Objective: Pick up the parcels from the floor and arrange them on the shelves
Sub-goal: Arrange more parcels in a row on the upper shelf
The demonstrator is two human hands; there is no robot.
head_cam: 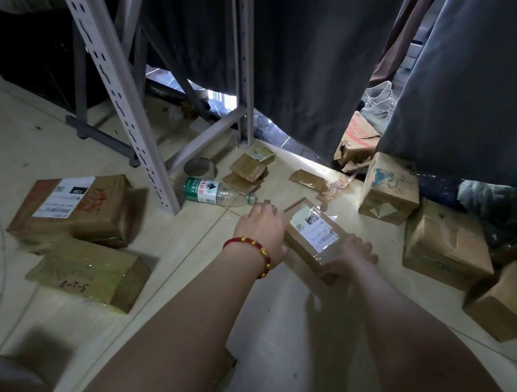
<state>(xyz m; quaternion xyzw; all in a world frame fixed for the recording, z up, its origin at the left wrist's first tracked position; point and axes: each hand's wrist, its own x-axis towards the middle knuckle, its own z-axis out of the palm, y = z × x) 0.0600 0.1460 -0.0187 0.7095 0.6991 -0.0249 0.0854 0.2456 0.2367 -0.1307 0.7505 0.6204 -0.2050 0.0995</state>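
Left hand point(263, 228) and right hand point(354, 257) grip one parcel point(307, 236).

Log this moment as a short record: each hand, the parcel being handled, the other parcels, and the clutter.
left hand: the left hand, wearing a beaded bracelet, grips the left side of the labelled parcel
right hand: the right hand grips the parcel's near right end
parcel state: low over the floor tiles; cannot tell whether it is lifted
other parcels: taped parcels at left, cardboard boxes at right
clutter: plastic bottle on its side by the shelf upright
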